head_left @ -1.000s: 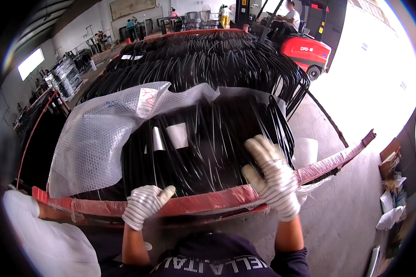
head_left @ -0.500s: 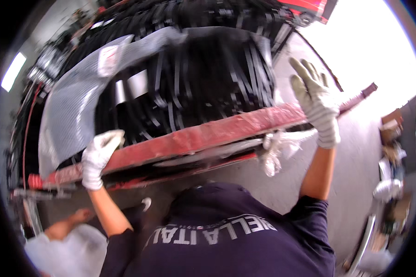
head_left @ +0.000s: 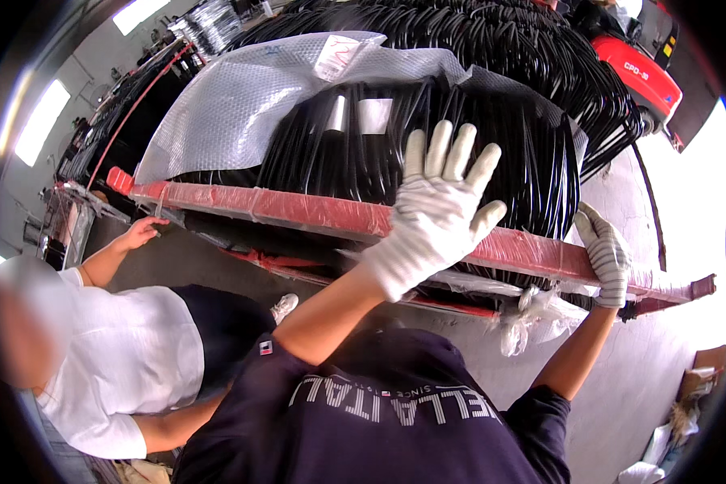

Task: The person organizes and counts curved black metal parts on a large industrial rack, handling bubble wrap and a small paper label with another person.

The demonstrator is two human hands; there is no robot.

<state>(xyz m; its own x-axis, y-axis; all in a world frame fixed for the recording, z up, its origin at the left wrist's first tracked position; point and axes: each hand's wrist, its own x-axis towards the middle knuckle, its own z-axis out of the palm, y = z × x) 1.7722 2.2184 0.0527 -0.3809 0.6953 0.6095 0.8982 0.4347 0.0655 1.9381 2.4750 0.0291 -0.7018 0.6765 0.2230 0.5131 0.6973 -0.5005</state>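
My left hand [head_left: 442,206], in a white knitted glove, is open with fingers spread. It is in front of a bundle of glossy black strips [head_left: 516,161] and partly covers the red bar below them; I cannot tell whether the palm touches either. My right hand [head_left: 607,256], gloved too, is closed over the right part of that long red bar [head_left: 315,208], which is wrapped in clear film. The bar runs along the bundle's near side. Bubble wrap [head_left: 218,101] with a marked white label [head_left: 336,58] drapes over the bundle's left and top.
On the left stands a person [head_left: 129,347] in a white shirt, one hand near the bar. Knotted clear film [head_left: 532,319] hangs under the bar. More black strips [head_left: 516,60] are piled behind. A red vehicle [head_left: 639,77] is at far right; boxes [head_left: 710,359] lie at right.
My left hand has gone from the bar's left part to its middle and spread open. My right hand has come down onto the bar. More of the person at left shows as the view shifted.
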